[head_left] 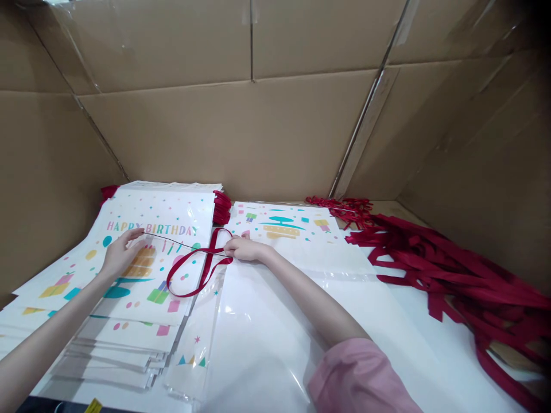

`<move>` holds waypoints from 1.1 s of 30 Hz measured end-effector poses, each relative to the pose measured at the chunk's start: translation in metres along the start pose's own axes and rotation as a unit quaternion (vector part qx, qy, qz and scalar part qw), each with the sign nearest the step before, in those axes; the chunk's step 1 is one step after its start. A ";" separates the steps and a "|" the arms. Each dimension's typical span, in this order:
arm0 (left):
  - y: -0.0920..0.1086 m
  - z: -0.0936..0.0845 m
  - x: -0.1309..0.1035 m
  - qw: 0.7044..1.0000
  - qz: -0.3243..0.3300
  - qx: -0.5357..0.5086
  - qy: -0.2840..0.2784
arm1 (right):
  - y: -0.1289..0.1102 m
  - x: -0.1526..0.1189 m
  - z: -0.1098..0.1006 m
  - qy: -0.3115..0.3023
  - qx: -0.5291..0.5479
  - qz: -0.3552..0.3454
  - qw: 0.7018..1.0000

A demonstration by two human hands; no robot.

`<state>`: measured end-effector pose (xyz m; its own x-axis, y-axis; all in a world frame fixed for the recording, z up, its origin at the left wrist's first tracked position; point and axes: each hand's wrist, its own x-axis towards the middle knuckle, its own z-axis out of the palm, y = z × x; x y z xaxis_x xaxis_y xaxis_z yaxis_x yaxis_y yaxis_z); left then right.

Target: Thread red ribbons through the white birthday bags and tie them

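My left hand (124, 249) is closed in a pinch on one end of a thin dark strand (172, 239), above a white sheet printed HAPPY BIRTHDAY (150, 209). The strand runs taut toward my right hand (243, 248). I cannot tell whether it is a separate cord or a ribbon seen edge-on. Closed fingers of my right hand hold a narrow red ribbon (183, 293), which hangs in loops to the left. Beneath that hand lies a glossy white sheet (258, 321) with a cake print (280, 230), shown upside down, at its far end.
Tall cardboard walls (228, 137) enclose the back and sides. A heap of loose red ribbons (430, 264) covers the right side. More red strips (344, 207) lie at the back, and a red bundle (221, 207) sits beside the stack of printed sheets (116, 355).
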<state>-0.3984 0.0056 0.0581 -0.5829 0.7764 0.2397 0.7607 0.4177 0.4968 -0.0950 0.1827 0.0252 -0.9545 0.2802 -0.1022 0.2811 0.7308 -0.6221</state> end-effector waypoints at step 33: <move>0.144 0.102 -0.120 0.865 0.450 0.120 -0.185 | -0.011 -0.052 -0.017 0.192 -0.069 0.082 0.975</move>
<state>-0.1899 0.0207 0.0162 0.3737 0.9179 0.1332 0.9224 -0.3828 0.0503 -0.0469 0.1704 0.0502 -0.7949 0.5940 0.1237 0.4633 0.7258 -0.5084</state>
